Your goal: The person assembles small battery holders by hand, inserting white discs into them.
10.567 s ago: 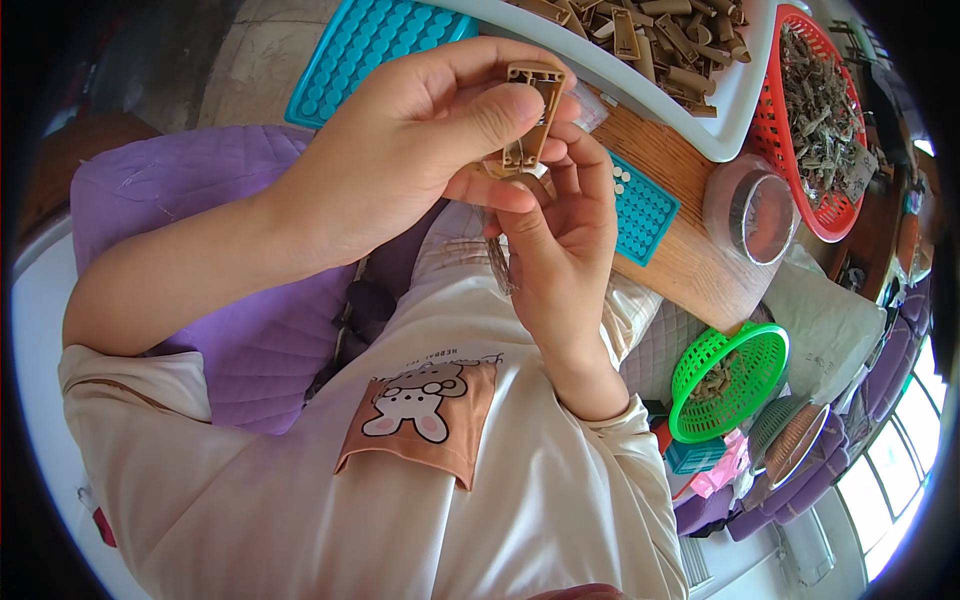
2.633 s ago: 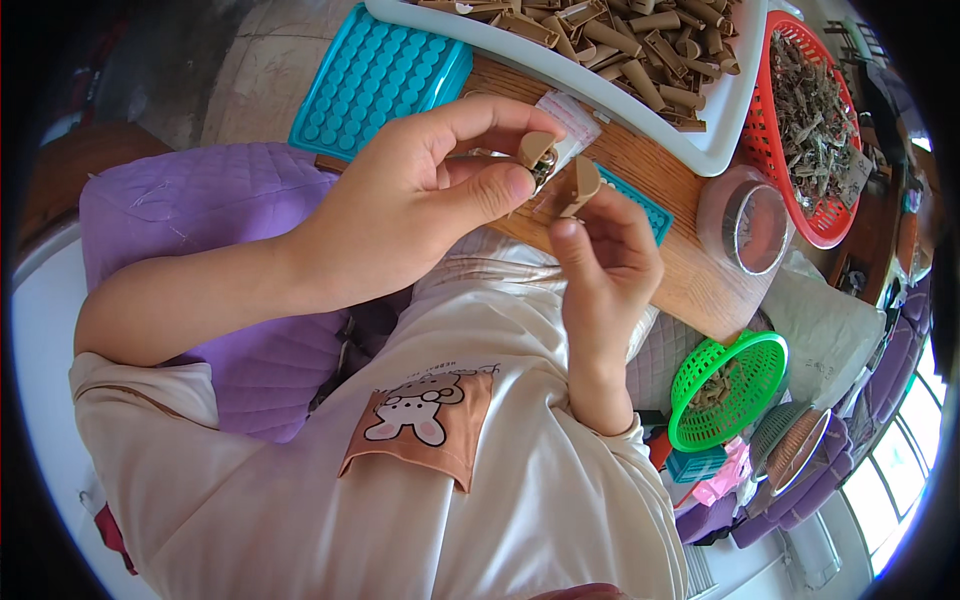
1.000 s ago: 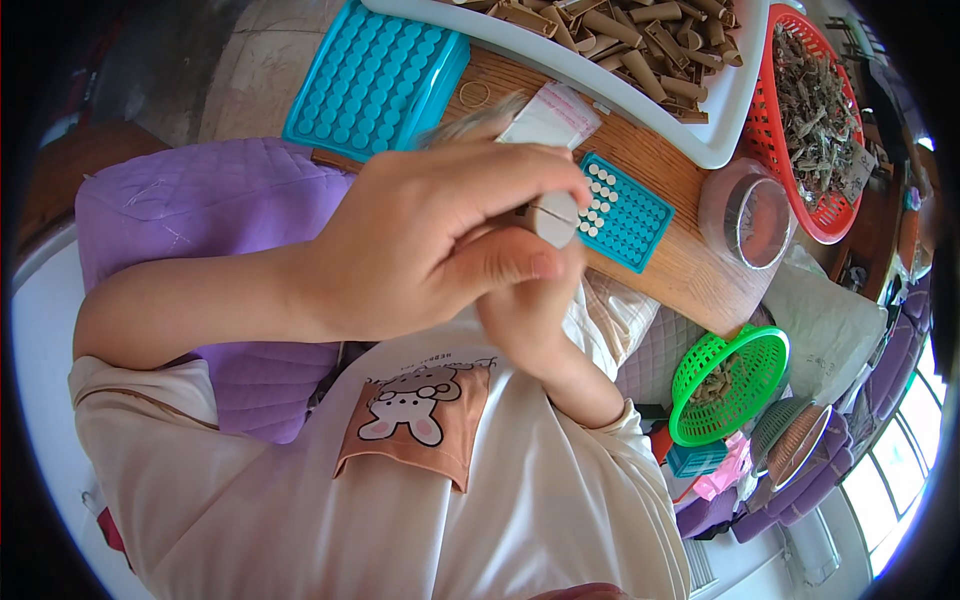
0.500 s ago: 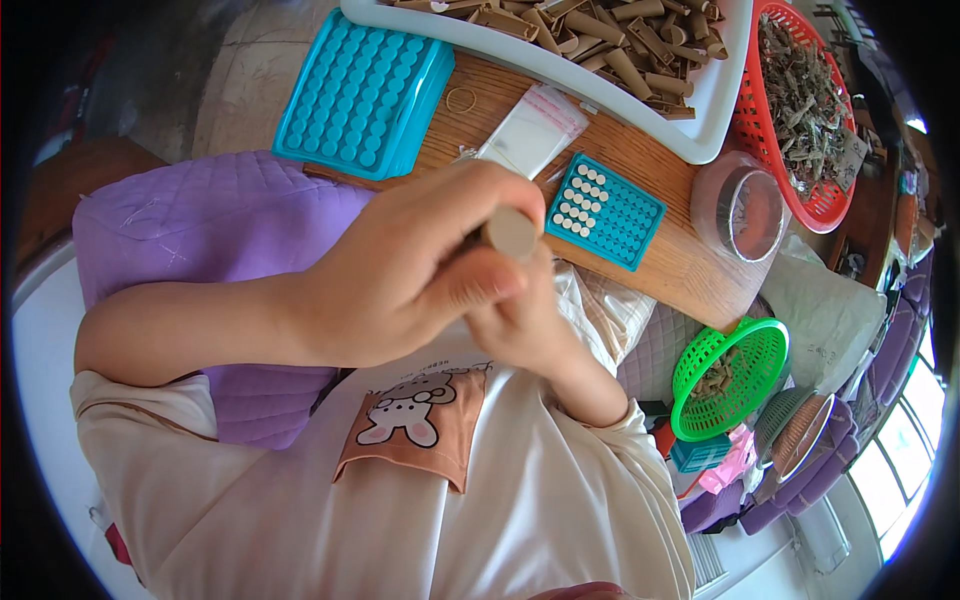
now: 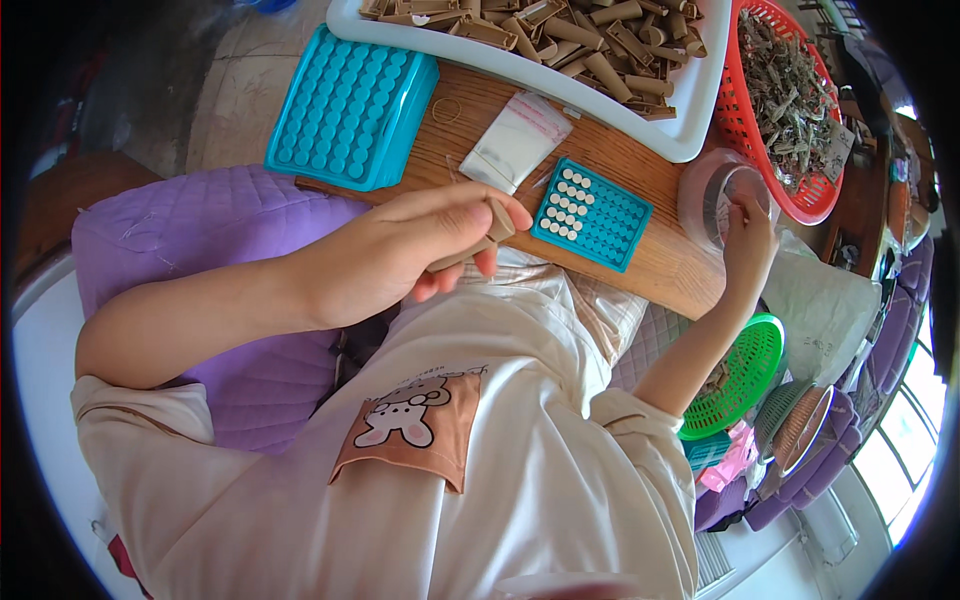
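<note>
My left hand (image 5: 405, 240) is closed round a short brown tube (image 5: 502, 220), held above my lap with one end showing past the fingers. Out to the right, my right hand (image 5: 750, 235) has its fingers bunched together inside the mouth of a clear round tub (image 5: 699, 205). Whatever those fingertips pinch is too small to make out. Between the hands, a small teal tray (image 5: 620, 225) lies on the wooden table (image 5: 668, 268), with white round pieces (image 5: 570, 205) filling its left part.
Far left stands a larger teal tray (image 5: 340, 105). A clear plastic bag (image 5: 515, 140) lies beside it. Behind are a white bin (image 5: 680, 145) of brown tube pieces and a red basket (image 5: 735, 110). A green basket (image 5: 770, 350) sits at the right.
My hands were together around the tube in front of my chest. Now the right hand has moved right to the clear tub, while the left keeps the tube, tilted and lowered slightly.
</note>
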`<state>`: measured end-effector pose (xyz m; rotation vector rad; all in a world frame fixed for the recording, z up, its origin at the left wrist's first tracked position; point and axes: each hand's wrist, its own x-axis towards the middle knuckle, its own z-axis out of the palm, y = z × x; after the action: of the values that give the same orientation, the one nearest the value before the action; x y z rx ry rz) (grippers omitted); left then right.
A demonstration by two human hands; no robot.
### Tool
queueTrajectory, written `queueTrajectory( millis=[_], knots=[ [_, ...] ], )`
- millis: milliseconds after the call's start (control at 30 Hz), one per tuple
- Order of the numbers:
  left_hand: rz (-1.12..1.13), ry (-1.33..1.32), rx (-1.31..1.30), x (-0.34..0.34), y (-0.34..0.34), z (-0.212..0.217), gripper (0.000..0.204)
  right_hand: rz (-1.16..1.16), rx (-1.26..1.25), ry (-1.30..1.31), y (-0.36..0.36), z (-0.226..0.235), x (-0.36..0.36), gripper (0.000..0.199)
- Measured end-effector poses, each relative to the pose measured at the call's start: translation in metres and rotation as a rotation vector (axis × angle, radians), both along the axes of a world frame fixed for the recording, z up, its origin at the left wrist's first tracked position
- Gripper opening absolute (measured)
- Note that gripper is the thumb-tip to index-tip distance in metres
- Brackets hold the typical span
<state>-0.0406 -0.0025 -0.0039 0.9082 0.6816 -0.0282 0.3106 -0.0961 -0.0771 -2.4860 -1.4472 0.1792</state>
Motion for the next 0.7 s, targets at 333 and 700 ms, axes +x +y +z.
queueTrajectory(
  millis=[333,700],
  knots=[
    [0.070,0.109,-0.175,0.003,0.007,0.005,0.031,0.145,-0.149,-0.174,0.015,-0.048,0.052,0.020],
    [0.139,0.111,-0.217,0.003,0.007,0.007,0.033,-0.161,0.166,0.440,-0.004,-0.012,0.033,0.011]
  ],
)
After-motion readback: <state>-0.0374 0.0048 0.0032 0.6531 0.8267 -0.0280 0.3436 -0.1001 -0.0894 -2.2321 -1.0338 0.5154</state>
